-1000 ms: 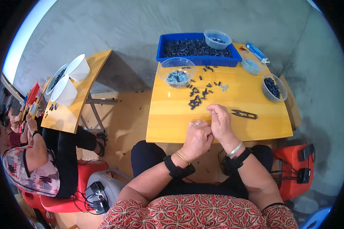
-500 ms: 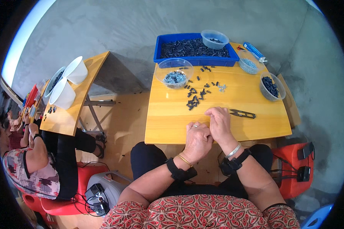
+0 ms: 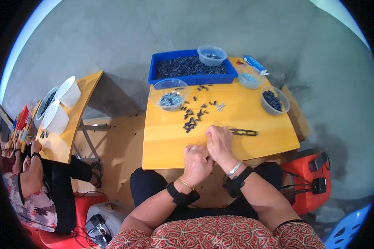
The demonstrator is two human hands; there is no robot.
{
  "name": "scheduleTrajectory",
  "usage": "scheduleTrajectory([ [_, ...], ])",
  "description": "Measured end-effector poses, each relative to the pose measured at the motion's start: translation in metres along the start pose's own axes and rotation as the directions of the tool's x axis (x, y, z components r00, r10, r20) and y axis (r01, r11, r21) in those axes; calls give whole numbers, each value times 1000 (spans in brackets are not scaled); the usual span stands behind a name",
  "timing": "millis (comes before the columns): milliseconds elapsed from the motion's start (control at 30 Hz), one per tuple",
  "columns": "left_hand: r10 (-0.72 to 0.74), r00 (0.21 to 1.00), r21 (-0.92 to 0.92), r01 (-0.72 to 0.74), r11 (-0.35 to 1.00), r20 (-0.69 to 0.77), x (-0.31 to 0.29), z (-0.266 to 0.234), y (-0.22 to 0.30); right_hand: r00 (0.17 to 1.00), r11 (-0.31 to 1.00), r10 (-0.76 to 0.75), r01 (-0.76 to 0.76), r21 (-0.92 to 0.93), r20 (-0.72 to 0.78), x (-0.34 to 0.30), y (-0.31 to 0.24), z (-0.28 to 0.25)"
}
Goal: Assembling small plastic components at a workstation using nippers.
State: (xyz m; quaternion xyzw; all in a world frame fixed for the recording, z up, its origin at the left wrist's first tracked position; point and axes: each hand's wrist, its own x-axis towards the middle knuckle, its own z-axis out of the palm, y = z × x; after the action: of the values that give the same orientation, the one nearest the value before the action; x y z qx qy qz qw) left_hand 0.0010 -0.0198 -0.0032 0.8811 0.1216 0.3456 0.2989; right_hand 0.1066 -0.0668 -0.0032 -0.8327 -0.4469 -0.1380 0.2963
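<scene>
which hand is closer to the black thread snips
Right: the right hand is by the left end of the black thread snips; the left hand is farther left, nearer you.

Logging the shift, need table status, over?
Left hand, right hand together, grip hidden. Black pieces loose beyond them. Black snips close beside right hand.

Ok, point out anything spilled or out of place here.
Small dark bits lie scattered on the floor left of the nearer table. They look spilled, resembling the dark pieces on it and in the blue tray, but are too small to identify.
</scene>
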Motion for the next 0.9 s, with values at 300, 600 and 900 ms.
scheduleTrajectory([
  [300, -515, 835, -655, 500, 566, 192, 14, -32, 7, 999, 784, -38, 51, 618, -34, -24, -10, -52],
  [600, -456, 830, -877, 443, 187, 322, 9, -43, 31, 913, 875, -355, 400, 272, -202, -30, -36, -86],
  [900, -350, 860, -842, 471, 264, 372, 1, -55, 43, 979, 781, -195, 191, 595, -58, -41, -29, -109],
])
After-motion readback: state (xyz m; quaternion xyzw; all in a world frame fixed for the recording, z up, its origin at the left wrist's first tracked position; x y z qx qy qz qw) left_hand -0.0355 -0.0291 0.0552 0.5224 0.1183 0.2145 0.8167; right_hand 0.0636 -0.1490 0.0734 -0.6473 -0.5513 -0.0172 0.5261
